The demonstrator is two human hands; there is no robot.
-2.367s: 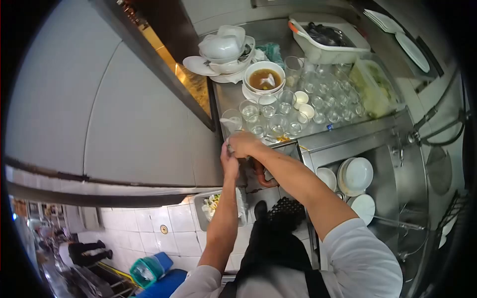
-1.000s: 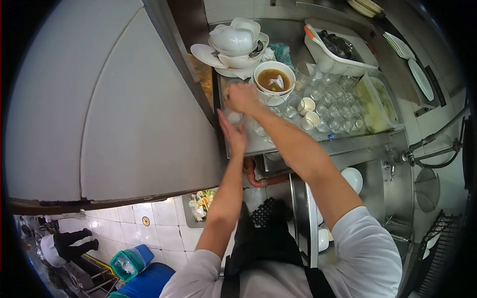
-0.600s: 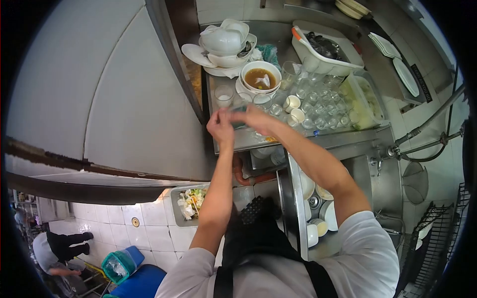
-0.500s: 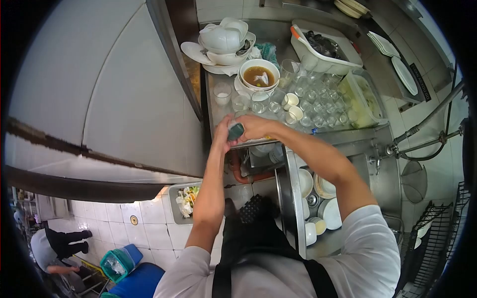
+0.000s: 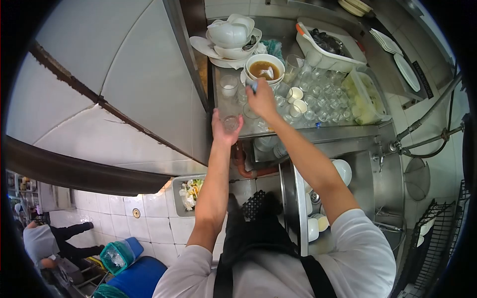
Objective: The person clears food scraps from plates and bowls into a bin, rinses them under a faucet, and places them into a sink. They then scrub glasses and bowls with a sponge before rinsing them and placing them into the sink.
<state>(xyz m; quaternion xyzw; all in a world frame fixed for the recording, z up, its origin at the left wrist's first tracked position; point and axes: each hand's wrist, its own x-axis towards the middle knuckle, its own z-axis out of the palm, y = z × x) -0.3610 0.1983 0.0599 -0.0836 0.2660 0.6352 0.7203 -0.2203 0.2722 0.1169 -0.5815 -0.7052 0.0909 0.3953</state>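
My left hand is curled around a small clear glass at the front edge of the steel counter. Its mouth faces up between thumb and fingers. My right hand is closed, a little farther back, beside the white bowl of brown liquid with a crumpled white tissue in it. A small blue-grey piece, which looks like a scouring sponge, pokes out of its fingers; most of it is hidden. Clear glasses and two white cups crowd the counter to the right.
Stacked white dishes stand at the back left. A white tub of dark items and a cloudy plastic container are at the right. The sink holds dishes. A food-scrap bin is below; another person is far left.
My hands have come apart. The right one has moved back toward the bowl with the sponge, while the left keeps the glass near the counter edge. The view has shifted slightly.
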